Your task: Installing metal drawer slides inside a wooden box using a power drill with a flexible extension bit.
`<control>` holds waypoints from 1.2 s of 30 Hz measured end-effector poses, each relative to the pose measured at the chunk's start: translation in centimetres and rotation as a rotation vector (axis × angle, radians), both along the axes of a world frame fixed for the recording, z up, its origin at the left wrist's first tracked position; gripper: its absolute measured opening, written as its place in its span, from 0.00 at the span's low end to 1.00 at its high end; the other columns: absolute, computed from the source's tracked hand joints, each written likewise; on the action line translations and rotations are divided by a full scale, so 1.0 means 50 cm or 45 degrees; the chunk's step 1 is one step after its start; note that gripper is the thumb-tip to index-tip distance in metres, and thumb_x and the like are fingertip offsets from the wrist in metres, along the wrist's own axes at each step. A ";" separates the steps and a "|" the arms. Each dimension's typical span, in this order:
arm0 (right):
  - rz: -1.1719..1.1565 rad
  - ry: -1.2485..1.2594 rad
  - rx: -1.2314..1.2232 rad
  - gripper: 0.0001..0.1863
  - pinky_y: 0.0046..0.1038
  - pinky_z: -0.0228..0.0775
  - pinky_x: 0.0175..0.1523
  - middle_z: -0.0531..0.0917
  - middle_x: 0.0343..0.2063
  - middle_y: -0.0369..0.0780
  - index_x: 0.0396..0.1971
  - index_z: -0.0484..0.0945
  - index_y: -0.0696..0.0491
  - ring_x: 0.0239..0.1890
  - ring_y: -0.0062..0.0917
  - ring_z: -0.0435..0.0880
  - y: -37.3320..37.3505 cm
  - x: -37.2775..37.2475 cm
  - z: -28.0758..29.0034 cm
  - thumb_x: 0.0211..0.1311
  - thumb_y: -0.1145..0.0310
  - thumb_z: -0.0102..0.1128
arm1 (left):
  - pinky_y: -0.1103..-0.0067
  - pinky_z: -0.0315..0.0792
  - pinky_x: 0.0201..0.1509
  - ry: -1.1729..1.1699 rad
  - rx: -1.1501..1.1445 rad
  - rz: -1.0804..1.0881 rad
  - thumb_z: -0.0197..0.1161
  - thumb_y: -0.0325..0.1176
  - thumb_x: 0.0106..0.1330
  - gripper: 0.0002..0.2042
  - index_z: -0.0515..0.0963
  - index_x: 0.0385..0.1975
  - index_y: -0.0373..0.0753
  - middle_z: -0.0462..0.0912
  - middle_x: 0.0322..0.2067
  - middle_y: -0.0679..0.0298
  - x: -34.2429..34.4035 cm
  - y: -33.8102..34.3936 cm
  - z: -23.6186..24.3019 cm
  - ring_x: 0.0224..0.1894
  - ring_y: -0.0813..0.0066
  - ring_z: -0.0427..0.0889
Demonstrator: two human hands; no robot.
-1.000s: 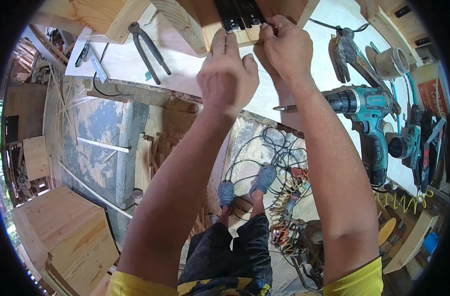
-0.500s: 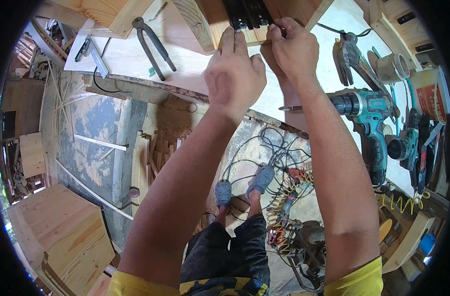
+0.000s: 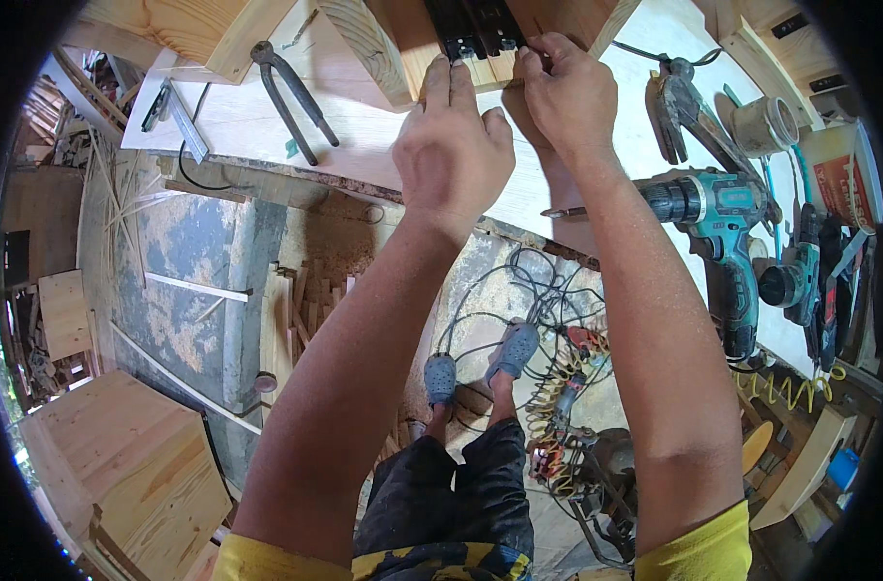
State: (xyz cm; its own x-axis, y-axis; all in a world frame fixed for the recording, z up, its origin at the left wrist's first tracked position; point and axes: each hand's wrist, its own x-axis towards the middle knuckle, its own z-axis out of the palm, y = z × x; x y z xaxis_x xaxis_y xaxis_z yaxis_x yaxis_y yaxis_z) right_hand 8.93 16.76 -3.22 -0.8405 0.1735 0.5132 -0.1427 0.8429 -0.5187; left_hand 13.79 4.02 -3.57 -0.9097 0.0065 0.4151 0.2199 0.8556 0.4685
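Two black drawer slides (image 3: 469, 27) lie side by side inside a pale wooden box or cabinet (image 3: 422, 68) at the top of the view. My left hand (image 3: 451, 165) reaches up to them, its first two fingers stretched out and touching the near end of the left slide. Just right of the slides, my right hand (image 3: 572, 102) is closed, thumb and forefinger pinched together. Something thin seems to rise from that pinch, too small to name. The slides' far ends are cut off by the frame's top.
Long-handled pincers (image 3: 296, 97) and a small square (image 3: 185, 126) lie left on the white board (image 3: 364, 116). To the right are a hammer (image 3: 688, 107), a teal cordless drill (image 3: 722, 213) and a plastic tub (image 3: 763, 126). Cables (image 3: 529, 281) and a coiled hose tangle on the floor.
The view has shifted slightly, moving the bench things a little left. My right fingers have curled in more beside the slides. My left hand keeps its place at the slide end.
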 end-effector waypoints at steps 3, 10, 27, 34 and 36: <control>-0.002 -0.021 -0.005 0.11 0.37 0.77 0.38 0.84 0.25 0.45 0.36 0.84 0.50 0.30 0.41 0.85 -0.004 0.001 0.000 0.59 0.61 0.57 | 0.67 0.71 0.56 -0.016 -0.019 0.007 0.58 0.38 0.59 0.26 0.70 0.56 0.30 0.69 0.58 0.46 0.002 -0.003 0.003 0.53 0.50 0.76; -0.003 -0.009 0.027 0.11 0.37 0.77 0.38 0.85 0.25 0.45 0.36 0.84 0.49 0.30 0.39 0.85 -0.001 0.001 0.001 0.60 0.62 0.57 | 0.68 0.72 0.56 0.002 -0.018 0.003 0.58 0.38 0.59 0.25 0.71 0.55 0.30 0.70 0.58 0.46 0.000 -0.001 0.001 0.53 0.50 0.77; 0.004 -0.068 -0.030 0.10 0.40 0.76 0.38 0.84 0.25 0.47 0.34 0.83 0.50 0.30 0.44 0.84 0.000 0.005 0.013 0.59 0.62 0.57 | 0.68 0.71 0.57 -0.046 0.005 0.017 0.57 0.37 0.59 0.26 0.70 0.56 0.30 0.69 0.60 0.47 0.002 0.004 0.009 0.55 0.51 0.75; 0.036 -0.145 -0.127 0.10 0.43 0.74 0.37 0.82 0.24 0.50 0.35 0.81 0.52 0.29 0.47 0.82 -0.016 0.010 0.035 0.59 0.65 0.55 | 0.66 0.68 0.60 -0.205 0.064 -0.021 0.60 0.35 0.57 0.30 0.65 0.60 0.30 0.64 0.63 0.47 0.008 -0.017 0.019 0.59 0.49 0.71; 0.079 -0.169 -0.175 0.10 0.43 0.74 0.37 0.82 0.24 0.51 0.36 0.81 0.52 0.29 0.47 0.82 -0.031 0.009 0.040 0.57 0.66 0.55 | 0.62 0.66 0.61 -0.059 0.020 -0.143 0.60 0.32 0.57 0.30 0.64 0.61 0.30 0.62 0.63 0.43 0.045 -0.048 0.015 0.59 0.44 0.69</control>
State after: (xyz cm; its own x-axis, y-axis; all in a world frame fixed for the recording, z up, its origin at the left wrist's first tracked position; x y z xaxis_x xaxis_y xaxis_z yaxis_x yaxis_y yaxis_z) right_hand 9.36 15.23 -1.20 -0.9105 0.1803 0.3720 -0.1146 0.7546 -0.6461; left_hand 16.05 1.61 -2.84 -0.9220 0.1031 0.3732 0.2915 0.8192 0.4938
